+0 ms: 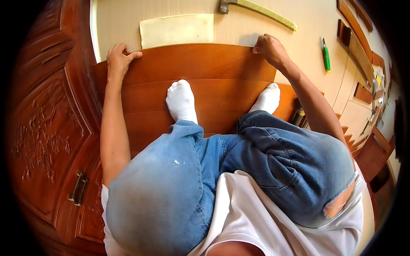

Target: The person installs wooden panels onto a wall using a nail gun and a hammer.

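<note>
Across the floor in front of me lies a reddish-brown wooden floorboard (pixel 192 62), its long far edge facing away from me. My left hand (pixel 121 62) is closed at the left part of that edge, thumb pointing right and fingers curled over it. Near the board's right end, my right hand (pixel 270 49) is closed in a pinch on the same edge. Just beyond the board, a cream rectangular sheet (pixel 177 30) lies flat between the hands. My feet in white socks rest on the laid boards (pixel 218 96) nearer to me.
A hammer (pixel 265 15) with a yellowish handle lies past the sheet. To its right is a green utility knife (pixel 326 56). A carved dark wooden door (pixel 42 123) with a handle (pixel 78 188) stands at left. Loose wood pieces (pixel 363 57) lie along the right.
</note>
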The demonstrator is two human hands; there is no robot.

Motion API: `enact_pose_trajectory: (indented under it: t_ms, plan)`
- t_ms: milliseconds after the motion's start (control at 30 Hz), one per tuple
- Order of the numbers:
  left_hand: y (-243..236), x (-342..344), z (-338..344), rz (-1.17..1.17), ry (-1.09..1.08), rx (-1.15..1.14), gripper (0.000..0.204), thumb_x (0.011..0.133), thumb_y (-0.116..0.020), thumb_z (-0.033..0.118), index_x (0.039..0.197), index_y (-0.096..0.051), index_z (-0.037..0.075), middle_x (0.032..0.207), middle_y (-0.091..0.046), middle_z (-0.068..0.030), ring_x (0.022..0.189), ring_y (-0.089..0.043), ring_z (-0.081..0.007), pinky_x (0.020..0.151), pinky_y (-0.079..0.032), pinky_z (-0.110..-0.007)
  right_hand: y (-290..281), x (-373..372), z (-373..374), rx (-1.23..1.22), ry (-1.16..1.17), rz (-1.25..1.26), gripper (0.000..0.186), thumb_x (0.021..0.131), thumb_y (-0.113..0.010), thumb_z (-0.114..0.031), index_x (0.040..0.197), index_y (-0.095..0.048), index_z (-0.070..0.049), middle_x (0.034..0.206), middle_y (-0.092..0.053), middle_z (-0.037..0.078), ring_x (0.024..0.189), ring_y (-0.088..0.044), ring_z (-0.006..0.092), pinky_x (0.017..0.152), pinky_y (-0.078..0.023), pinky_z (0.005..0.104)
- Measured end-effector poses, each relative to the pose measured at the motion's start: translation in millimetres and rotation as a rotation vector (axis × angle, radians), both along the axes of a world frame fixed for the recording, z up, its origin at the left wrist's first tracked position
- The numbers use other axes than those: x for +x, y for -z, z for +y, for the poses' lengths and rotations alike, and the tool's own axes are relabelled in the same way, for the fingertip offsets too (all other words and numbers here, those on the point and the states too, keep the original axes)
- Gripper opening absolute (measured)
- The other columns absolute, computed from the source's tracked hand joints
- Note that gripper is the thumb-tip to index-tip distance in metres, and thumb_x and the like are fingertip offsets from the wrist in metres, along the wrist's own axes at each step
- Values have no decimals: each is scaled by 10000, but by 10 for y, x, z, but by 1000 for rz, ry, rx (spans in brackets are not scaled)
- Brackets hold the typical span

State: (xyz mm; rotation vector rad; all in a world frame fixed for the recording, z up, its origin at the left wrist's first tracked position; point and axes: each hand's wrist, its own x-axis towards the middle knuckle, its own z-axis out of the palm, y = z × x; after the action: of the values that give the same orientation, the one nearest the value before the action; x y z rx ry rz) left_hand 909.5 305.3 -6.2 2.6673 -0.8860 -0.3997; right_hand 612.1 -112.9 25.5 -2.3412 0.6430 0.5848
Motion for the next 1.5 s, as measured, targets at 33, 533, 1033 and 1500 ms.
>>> enact_pose_trajectory:
  t_ms: [33,533,1033,1500]
  plan:
    - [22,-19,19,4,-10,16,601,680,-920,441,731,-532,-15,825,-589,-124,800,-507,-287,706,-446,-417,18,9,-13,20,17,23,183,841,-731,-167,916,-709,-1,971,-667,152,928,-645,315,835,-516,412]
    - [-635,-113,238,-114,72,-64,535,723,-923,350,707,-509,12,709,-532,-52,642,-439,-202,607,-412,-361,-593,-99,36,15,-81,-14,144,825,-765,-159,830,-717,-23,897,-715,129,849,-691,308,753,-540,402]
    - [-86,-141,-14,-103,68,-6,455,779,-863,440,835,-692,22,866,-658,-121,850,-613,-291,776,-507,-405,56,-244,-158,-48,-20,-204,203,878,-715,-228,924,-701,-31,971,-659,150,967,-647,358,848,-514,426]
    - [-141,-223,34,-38,-112,-189,469,744,-867,417,790,-597,36,829,-633,-99,859,-599,-330,832,-469,-450,-31,-186,-29,122,138,-171,193,894,-728,-153,885,-668,30,866,-611,98,785,-584,195,750,-487,339]
